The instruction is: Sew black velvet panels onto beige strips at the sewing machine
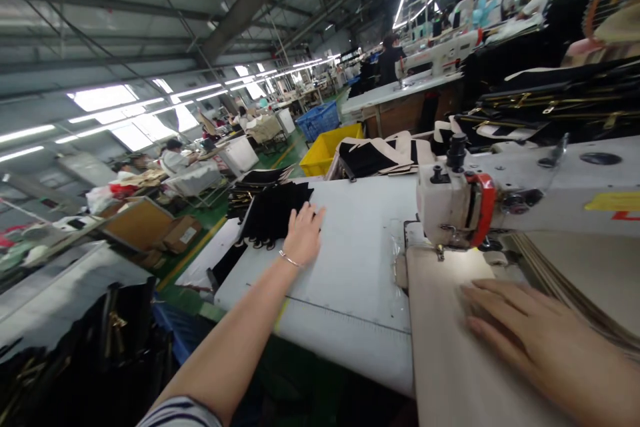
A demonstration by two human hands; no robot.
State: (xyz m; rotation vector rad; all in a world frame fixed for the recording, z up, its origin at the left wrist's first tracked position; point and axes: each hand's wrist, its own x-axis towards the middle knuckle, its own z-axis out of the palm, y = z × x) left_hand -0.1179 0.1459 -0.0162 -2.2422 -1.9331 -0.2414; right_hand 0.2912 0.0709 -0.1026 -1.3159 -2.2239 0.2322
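My left hand (303, 235), a bracelet at its wrist, reaches over the white sewing table (350, 260) with its fingers spread at the right edge of a stack of black fabric pieces (275, 210). Flat on a beige panel (435, 333) at the right lies my right hand (525, 330), slightly blurred, its fingers stretched out. The panel's far end is near the needle area of a white sewing machine (445, 203) with a red-orange guard. Whether the left fingertips press on the black cloth is hard to tell.
Beyond the table are a yellow bin (327, 149), a blue crate (319, 121) and a box of black and beige pieces (383, 155). Black zippered pieces (565, 100) are piled behind the machine. Dark pieces (95, 347) fill the lower left. Several people work farther off.
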